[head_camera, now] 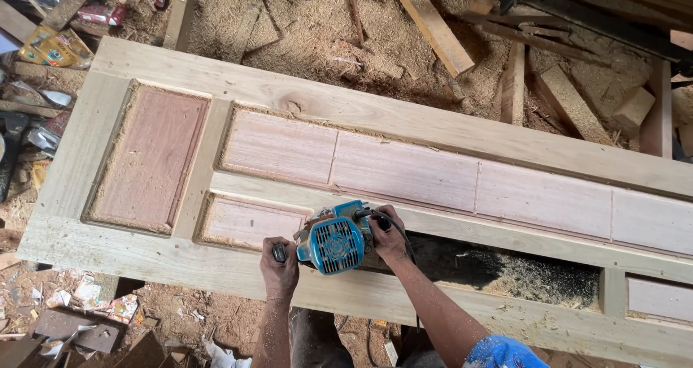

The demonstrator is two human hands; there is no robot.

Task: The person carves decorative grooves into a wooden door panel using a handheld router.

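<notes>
down low, a blue power router (333, 244) sits on a big wooden door (404, 122), at the edge of an open hole in it. the left hand (279, 268) is wrapped tight around the tool's side handle. the right hand (387, 232) is closed around the other side, by the black cord. the open hole (505, 270) in the door has sawdust inside. pink panels (150, 155) fill the other frames. wood scraps (570, 101) lie on the sawdust floor.

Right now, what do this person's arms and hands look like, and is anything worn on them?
Both hands, left hand and right hand, are bare, without gloves. The forearms are uncovered and dusted with sawdust. A bright blue sleeve shows at the right upper arm.
</notes>
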